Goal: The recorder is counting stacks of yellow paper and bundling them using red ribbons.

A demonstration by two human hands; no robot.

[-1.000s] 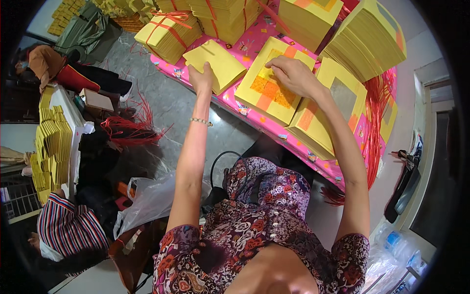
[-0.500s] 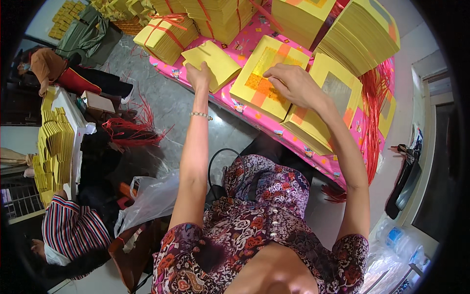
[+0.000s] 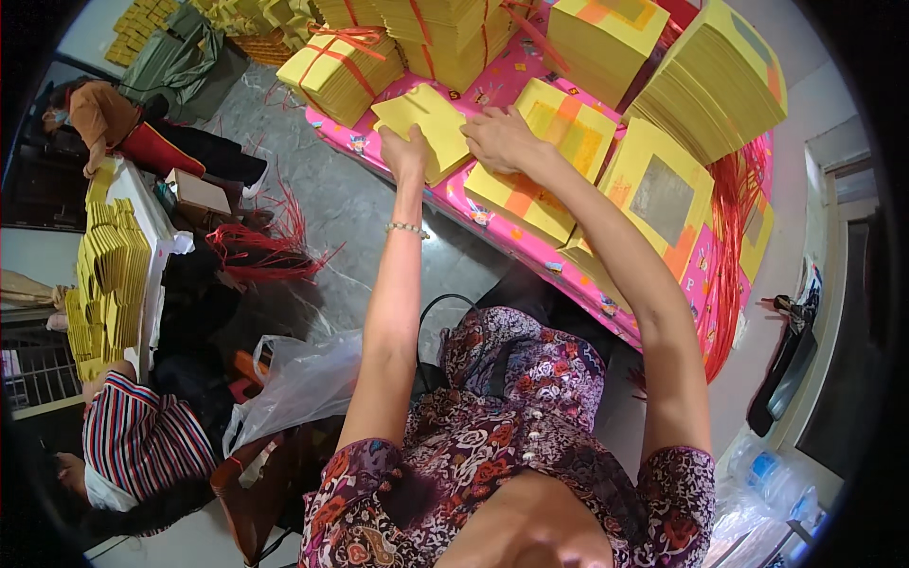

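Observation:
My left hand (image 3: 405, 153) is closed on the near left edge of a small pile of yellow paper (image 3: 431, 123), its thumb on top. The pile lies tilted on the pink patterned table cover. My right hand (image 3: 505, 142) has its fingers bent together at the right edge of that paper; what they pinch, if anything, is hidden. Under its wrist is a thick stack of yellow paper (image 3: 571, 147) with an orange band and a gold patch on top. Right of it stands another yellow stack (image 3: 663, 194) with a silver patch.
Bundles of yellow paper tied with red ribbon (image 3: 343, 74) stand at the back. A leaning tall stack (image 3: 705, 90) and red strips (image 3: 727, 256) are at the right. At left, a person in brown (image 3: 99, 118) and one in stripes (image 3: 142, 435) are by a paper-laden table (image 3: 151, 275).
My right hand has moved left from the top of the orange-banded stack to the edge of the yellow paper. My left hand keeps its hold. The view has shifted slightly.

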